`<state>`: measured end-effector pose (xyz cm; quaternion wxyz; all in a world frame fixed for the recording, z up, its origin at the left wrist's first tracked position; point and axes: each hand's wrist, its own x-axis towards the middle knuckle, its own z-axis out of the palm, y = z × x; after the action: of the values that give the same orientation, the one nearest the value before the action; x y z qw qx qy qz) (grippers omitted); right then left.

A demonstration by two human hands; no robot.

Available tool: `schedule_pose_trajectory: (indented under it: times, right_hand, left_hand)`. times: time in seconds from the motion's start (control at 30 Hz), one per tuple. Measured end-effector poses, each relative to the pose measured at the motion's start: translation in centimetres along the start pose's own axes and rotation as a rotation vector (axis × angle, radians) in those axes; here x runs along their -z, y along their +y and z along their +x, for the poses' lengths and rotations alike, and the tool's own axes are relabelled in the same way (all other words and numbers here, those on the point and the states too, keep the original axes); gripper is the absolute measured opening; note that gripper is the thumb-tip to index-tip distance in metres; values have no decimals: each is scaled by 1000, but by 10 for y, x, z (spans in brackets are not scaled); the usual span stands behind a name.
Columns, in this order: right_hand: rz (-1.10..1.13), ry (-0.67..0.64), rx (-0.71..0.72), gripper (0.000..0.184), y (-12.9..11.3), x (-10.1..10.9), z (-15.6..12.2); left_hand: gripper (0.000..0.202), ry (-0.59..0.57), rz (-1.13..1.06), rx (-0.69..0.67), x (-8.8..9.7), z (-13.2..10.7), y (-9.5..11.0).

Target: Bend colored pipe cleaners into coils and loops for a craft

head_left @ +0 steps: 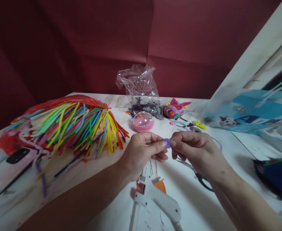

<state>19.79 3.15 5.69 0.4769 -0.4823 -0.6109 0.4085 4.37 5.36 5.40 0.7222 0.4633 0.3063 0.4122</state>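
left hand (143, 150) + right hand (191, 147): both pinching the small purple coiled fuzzy pipe-cleaner piece (167, 142) right between their fingertips | hovering above the white plastic glue gun (155, 197) | heap of multicoloured pipe cleaners (69, 125) well off left

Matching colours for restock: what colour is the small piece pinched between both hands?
Purple. The small piece shows best in the head view.
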Motion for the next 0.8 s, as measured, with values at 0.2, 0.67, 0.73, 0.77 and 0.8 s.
schedule_pose_trajectory:
  times: [0.2,0.67,0.73,0.77,0.8]
  right_hand:
    - [-91,-5,54,20,-8,-2,-4]
    - [-396,-25,329,21,-12,-4,-8]
    - [-396,-21,344,22,-11,-4,-7]
    - [-403,-13,353,22,-10,-5,-7]
    - [-415,-5,363,21,-10,-5,-6]
  left_hand:
    - [8,-78,-67,35,2,0,0]
    - [6,28,250,-108,-1,0,1]
    - [7,21,207,-102,-1,0,1]
    - [8,22,195,-107,-1,0,0]
    - [9,24,194,-117,0,0,0]
